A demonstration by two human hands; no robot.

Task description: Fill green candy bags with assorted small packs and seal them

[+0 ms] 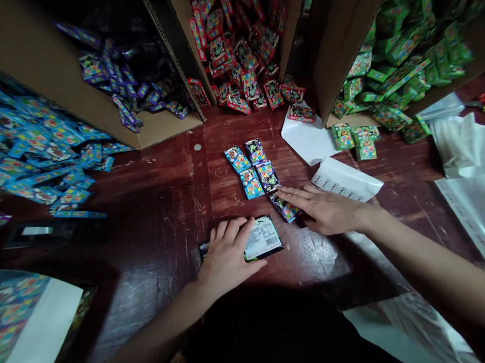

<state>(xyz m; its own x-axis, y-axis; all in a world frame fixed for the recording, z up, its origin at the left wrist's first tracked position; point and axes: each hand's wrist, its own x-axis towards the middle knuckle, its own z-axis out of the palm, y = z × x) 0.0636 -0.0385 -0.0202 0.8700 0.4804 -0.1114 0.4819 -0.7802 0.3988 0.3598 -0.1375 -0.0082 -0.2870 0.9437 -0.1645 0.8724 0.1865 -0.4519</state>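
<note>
1. While my left hand lies at six o'clock, thumb wide of the fingers over a black packet, my right hand at four lays narrowed fingers on a purple box; whether they grip, I cannot tell.
2. Just above them towards twelve, two blue boxes and two purple boxes lie paired.
3. I judge the layout partway: red boxes at twelve and green boxes at two remain outside it.

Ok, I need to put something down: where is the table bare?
Wide patch: the wood between the blue pile and the two loose blue boxes. A smaller one lies between the white printed sheet and the plastic sleeves. It's crowded around the right hand: purple boxes, that sheet.
</note>
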